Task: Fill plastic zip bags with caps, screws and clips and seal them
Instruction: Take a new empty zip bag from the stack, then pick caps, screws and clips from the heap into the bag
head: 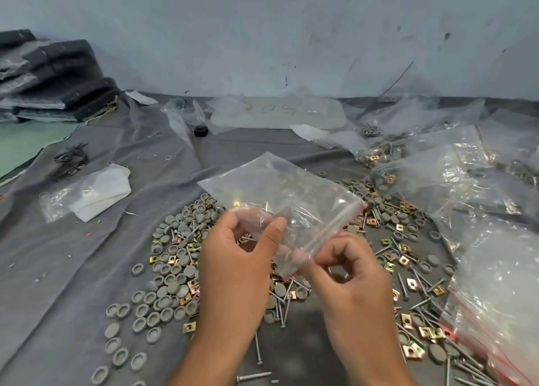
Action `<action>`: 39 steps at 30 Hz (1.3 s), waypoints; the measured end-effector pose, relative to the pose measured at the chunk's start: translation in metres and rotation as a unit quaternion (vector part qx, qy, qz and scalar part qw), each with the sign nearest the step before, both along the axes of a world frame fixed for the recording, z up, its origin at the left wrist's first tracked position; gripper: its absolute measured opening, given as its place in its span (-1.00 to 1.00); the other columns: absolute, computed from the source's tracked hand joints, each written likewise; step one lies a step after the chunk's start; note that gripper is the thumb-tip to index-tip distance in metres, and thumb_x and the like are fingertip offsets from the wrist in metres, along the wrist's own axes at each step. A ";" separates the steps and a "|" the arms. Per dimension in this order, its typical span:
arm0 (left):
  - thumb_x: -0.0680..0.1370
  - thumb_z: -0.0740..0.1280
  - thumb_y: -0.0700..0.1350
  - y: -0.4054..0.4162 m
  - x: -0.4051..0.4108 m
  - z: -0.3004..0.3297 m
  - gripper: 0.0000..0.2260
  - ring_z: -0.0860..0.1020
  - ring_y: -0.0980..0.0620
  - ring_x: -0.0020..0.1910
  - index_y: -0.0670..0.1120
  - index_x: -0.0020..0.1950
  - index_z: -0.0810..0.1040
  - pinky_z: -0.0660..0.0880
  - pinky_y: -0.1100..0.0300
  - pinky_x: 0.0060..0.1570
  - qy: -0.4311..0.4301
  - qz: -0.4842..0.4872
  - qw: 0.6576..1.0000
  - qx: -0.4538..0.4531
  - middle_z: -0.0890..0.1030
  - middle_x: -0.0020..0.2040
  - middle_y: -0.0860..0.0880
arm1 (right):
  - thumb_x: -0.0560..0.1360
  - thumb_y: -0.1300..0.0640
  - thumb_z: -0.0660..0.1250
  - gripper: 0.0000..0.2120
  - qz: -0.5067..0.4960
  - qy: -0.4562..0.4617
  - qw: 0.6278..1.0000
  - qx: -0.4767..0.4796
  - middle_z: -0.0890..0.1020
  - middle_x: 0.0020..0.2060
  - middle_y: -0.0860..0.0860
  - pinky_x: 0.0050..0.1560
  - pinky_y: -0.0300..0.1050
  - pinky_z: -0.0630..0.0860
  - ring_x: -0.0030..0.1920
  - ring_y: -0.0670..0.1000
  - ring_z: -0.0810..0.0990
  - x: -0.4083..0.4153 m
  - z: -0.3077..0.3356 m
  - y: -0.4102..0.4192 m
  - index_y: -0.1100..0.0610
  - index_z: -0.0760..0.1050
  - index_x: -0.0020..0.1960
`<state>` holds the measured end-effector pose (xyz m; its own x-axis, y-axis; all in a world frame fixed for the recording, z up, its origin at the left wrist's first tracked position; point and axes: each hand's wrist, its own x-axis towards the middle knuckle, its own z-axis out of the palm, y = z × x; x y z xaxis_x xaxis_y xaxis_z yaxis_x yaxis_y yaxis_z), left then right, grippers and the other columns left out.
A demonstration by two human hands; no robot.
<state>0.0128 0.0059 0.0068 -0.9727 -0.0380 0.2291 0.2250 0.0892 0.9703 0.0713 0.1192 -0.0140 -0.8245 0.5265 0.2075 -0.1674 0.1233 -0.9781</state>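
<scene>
Zip bag (287, 202), clear with a red strip along its mouth, is held up over the grey cloth (73, 269), above the heap of loose parts. Its long axis runs from the mouth at the near right, close to the hands, up and away to the closed bottom edge at the far left, so the mouth faces the person. A few thin screws seem to lie inside near the mouth; beyond that I cannot tell its contents.

Left hand (236, 266) pinches the bag's near left edge between thumb and curled fingers. Right hand (347, 272) pinches the red mouth strip at its near end, fingers curled tight round it.

Under the bag, grey round caps (163, 295) spread to the left, mixed with brass-coloured clips (189, 326) and long screws (258, 349); more of each lie to the right. A stack of empty red-strip bags (501, 304) lies at the near right. Further right, bigger clear bags (431, 178) lie crumpled over more caps and clips. At the left, a clear bag holding white sheets (93, 193) rests on the cloth. Folded dark fabric (55, 76) is piled by the wall (262, 36) at the far left.
</scene>
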 end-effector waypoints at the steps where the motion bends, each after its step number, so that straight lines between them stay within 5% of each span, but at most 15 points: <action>1: 0.43 0.53 0.07 0.000 0.000 -0.001 -0.86 0.68 -0.04 -0.19 0.13 -0.14 0.59 0.62 -0.13 -0.14 -0.016 -0.001 1.000 0.014 0.70 -0.16 0.04 | 0.32 -0.11 0.60 -0.74 -0.007 0.013 0.999 0.040 0.56 -0.09 -0.07 -0.24 -0.12 0.58 -0.16 0.01 0.59 0.001 -0.001 0.000 -0.05 0.55 -0.26; 4: 0.40 0.55 0.11 0.000 -0.001 -0.002 -0.81 0.69 -0.14 -0.17 0.09 -0.12 0.62 0.62 -0.04 -0.25 -0.059 -0.015 0.996 0.069 0.70 -0.13 -0.06 | 0.36 0.00 0.59 -0.84 -0.005 0.030 0.991 0.132 0.52 0.05 -0.20 -0.31 -0.35 0.46 -0.08 -0.05 0.58 0.003 0.000 0.003 -0.16 0.66 -0.11; 7: 0.36 0.58 0.15 0.000 -0.002 -0.003 -0.73 0.69 -0.16 -0.15 0.06 -0.10 0.61 0.62 -0.13 -0.13 -0.100 -0.029 0.989 0.106 0.71 -0.13 -0.09 | 0.44 0.00 0.51 -0.91 0.010 0.058 0.975 0.215 0.51 0.13 -0.17 -0.23 -0.39 0.48 0.04 -0.08 0.59 0.004 0.000 0.006 -0.16 0.67 -0.07; 11: 0.27 0.64 0.14 -0.001 -0.005 -0.001 -0.42 0.71 -0.12 -0.19 -0.03 0.12 0.45 0.64 -0.03 -0.21 -0.139 -0.039 0.978 0.149 0.69 0.01 -0.13 | 0.53 -0.11 0.35 -0.95 0.047 0.020 0.985 0.163 0.60 -0.03 -0.17 -0.20 -0.27 0.49 -0.08 -0.05 0.62 0.006 0.004 0.011 -0.19 0.57 -0.05; 15: 0.26 0.54 0.23 0.001 0.000 0.005 -0.29 0.55 0.13 -0.02 0.05 0.22 0.23 0.51 0.25 -0.02 -0.035 0.084 0.995 -0.039 0.42 0.19 0.00 | 0.53 -0.12 0.33 -0.88 0.052 0.004 0.995 0.082 0.65 -0.21 -0.12 -0.23 -0.28 0.48 -0.21 -0.08 0.60 0.005 0.010 0.018 -0.10 0.58 -0.04; 17: 0.37 0.53 0.22 -0.003 0.004 0.008 -0.39 0.44 0.15 0.03 0.05 0.24 0.30 0.38 0.36 0.04 0.112 0.129 0.978 -0.121 0.39 0.16 0.05 | 0.54 -0.05 0.36 -0.90 0.046 0.007 0.996 0.070 0.66 -0.25 -0.12 -0.27 -0.31 0.48 -0.27 -0.13 0.61 0.003 0.013 0.021 -0.04 0.59 -0.07; 19: 0.44 0.47 0.19 -0.005 0.009 0.014 -0.62 0.48 0.16 0.06 0.09 0.16 0.48 0.35 0.40 0.04 0.199 0.050 0.960 -0.191 0.50 0.10 0.20 | 0.54 0.04 0.42 -0.93 0.045 0.021 0.997 0.063 0.66 -0.29 -0.11 -0.30 -0.35 0.47 -0.33 -0.15 0.61 0.000 0.015 0.021 -0.01 0.60 -0.11; 24: 0.47 0.50 0.16 -0.011 0.011 0.016 -0.85 0.62 0.21 -0.06 0.16 -0.03 0.66 0.46 0.36 -0.06 0.131 -0.095 0.960 -0.230 0.66 -0.09 0.29 | 0.52 0.07 0.46 -0.95 0.080 0.034 0.989 0.116 0.66 -0.29 -0.13 -0.29 -0.41 0.44 -0.29 -0.13 0.61 -0.005 0.019 0.023 -0.04 0.64 -0.12; 27: 0.48 0.46 0.15 -0.015 0.009 0.017 -0.88 0.66 0.21 -0.13 0.14 -0.06 0.67 0.51 0.38 -0.15 0.112 -0.075 0.974 -0.180 0.69 -0.15 0.26 | 0.52 0.07 0.44 -0.93 0.109 0.042 0.972 0.203 0.68 -0.17 -0.20 -0.14 -0.41 0.46 -0.13 -0.13 0.65 -0.006 0.022 0.027 -0.05 0.69 -0.01; 31: 0.47 0.45 0.13 -0.015 0.009 0.017 -0.89 0.66 0.23 -0.22 0.12 -0.13 0.64 0.50 0.42 -0.28 0.096 -0.063 0.977 -0.179 0.68 -0.21 0.25 | 0.53 0.15 0.47 -0.90 0.109 0.040 0.926 0.360 0.59 -0.19 -0.19 -0.16 -0.39 0.40 -0.18 -0.15 0.56 -0.005 0.022 0.025 -0.02 0.67 0.01; 39: 0.51 0.47 -0.07 -0.031 0.002 0.027 -0.78 0.60 0.34 -0.23 0.14 -0.11 0.42 0.46 0.45 -0.33 0.136 0.102 0.956 -0.240 0.62 -0.24 0.24 | 0.54 0.14 0.40 -0.89 -0.010 0.070 0.934 0.351 0.67 -0.22 -0.19 -0.20 -0.42 0.44 -0.20 -0.16 0.61 0.004 0.029 0.028 0.01 0.71 -0.04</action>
